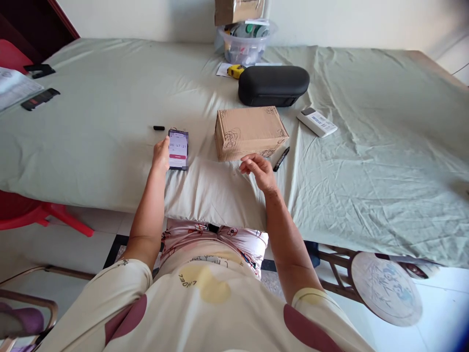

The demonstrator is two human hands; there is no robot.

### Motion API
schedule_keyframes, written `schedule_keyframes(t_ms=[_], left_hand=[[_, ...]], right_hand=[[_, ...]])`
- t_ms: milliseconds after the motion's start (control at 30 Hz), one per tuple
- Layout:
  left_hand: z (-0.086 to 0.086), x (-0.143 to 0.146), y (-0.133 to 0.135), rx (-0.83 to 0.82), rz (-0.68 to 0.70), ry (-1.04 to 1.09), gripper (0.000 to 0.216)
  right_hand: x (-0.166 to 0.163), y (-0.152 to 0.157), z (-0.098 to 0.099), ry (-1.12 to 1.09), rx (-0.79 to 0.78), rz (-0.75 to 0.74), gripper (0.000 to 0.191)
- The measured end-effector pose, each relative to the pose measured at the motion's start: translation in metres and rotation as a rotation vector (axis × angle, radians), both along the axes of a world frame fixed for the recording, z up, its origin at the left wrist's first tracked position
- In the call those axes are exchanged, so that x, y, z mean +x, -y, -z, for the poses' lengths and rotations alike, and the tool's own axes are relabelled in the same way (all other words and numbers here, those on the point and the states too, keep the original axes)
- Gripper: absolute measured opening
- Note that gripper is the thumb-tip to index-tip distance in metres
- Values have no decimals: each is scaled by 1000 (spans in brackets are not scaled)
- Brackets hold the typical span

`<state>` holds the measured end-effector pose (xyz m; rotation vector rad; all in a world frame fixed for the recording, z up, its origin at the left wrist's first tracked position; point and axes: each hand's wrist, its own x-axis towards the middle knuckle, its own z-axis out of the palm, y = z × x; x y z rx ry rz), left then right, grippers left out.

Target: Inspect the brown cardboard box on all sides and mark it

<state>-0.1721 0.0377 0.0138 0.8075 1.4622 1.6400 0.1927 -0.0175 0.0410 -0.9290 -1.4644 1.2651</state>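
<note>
1. Left hand (160,155) grasps the phone (178,150) by its edge, near the worktop's (120,168) front.
2. Right hand (260,172), released and loosely curled, is near the box (252,128).
3. Pen (281,159) lies beside it.

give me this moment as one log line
left hand: touching left edge of phone; right hand: at near side of scribbled box, fingers curled; pen: beside right hand; cap: near left hand

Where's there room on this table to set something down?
Bare cloth spreads right of the white device; another patch lies left of the left hand and phone. It's crowded around the box: case behind, pen and right hand close in front.
</note>
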Motion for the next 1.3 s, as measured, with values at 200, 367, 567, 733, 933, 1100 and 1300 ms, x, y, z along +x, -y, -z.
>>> schedule_keyframes(t_ms=[200, 367, 567, 733, 933, 1100, 1300], left_hand=[[0, -19, -10, 101, -27, -207, 56], [-14, -7, -12, 235, -176, -351, 59], [-29, 92, 2, 329, 63, -241, 82], [-26, 165, 17, 475, 246, -298, 81], [-13, 167, 25, 474, 247, -352, 52], [-15, 159, 25, 513, 208, -343, 54], [-14, 159, 24, 479, 161, -315, 56]], right_hand=[[21, -21, 18, 33, 150, 676, 47], [46, -37, 33, 77, 190, 850, 61], [42, -32, 30, 78, 91, 748, 81], [37, -26, 27, 90, 66, 593, 86], [34, -19, 23, 214, 184, 736, 56], [30, -17, 21, 284, 249, 846, 56], [22, -23, 24, 227, 272, 809, 57]])
